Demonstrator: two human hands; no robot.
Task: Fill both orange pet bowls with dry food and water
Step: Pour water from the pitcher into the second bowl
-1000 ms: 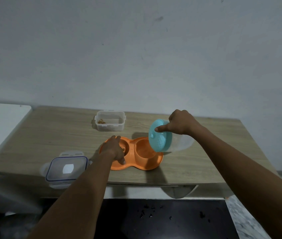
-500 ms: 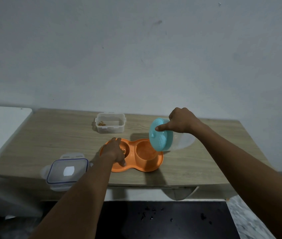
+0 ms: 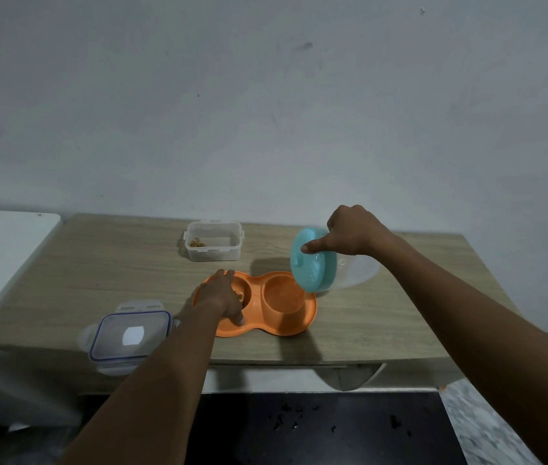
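- Against the two earlier frames almost nothing has shifted: both hands keep their places and the tilt of the jug looks unchanged. Only the camera drifts slightly.
- My right hand (image 3: 349, 233) grips the teal-lidded jug (image 3: 313, 263) from above, index finger pressed on the lid. The jug is tipped on its side, its lower lid edge over the right bowl (image 3: 282, 293).
- My left hand (image 3: 219, 297) lies palm-down across the left bowl (image 3: 246, 290), fingers spread to the far rim and thumb on the near flange. It grips nothing that I can see; I judge it is steadying the dish.
- The orange double dish (image 3: 306, 313) sits on the table (image 3: 98, 263), near its front edge and about mid-width.
- Dry food (image 3: 241, 295): a few pieces show in the left bowl beside my fingers; the hand hides the rest. The clear food tub (image 3: 213, 245) behind the dish holds only a few scraps in one corner, and its snap-lock lid (image 3: 130, 337) lies apart at front left. I judge the food step done.
- Water: I cannot see a stream, nor any level in the right bowl or the jug. I judge pouring is under way or just beginning, so this half remains open.
- Left to do, by my estimate: fill the right bowl, then right the jug and set it down.
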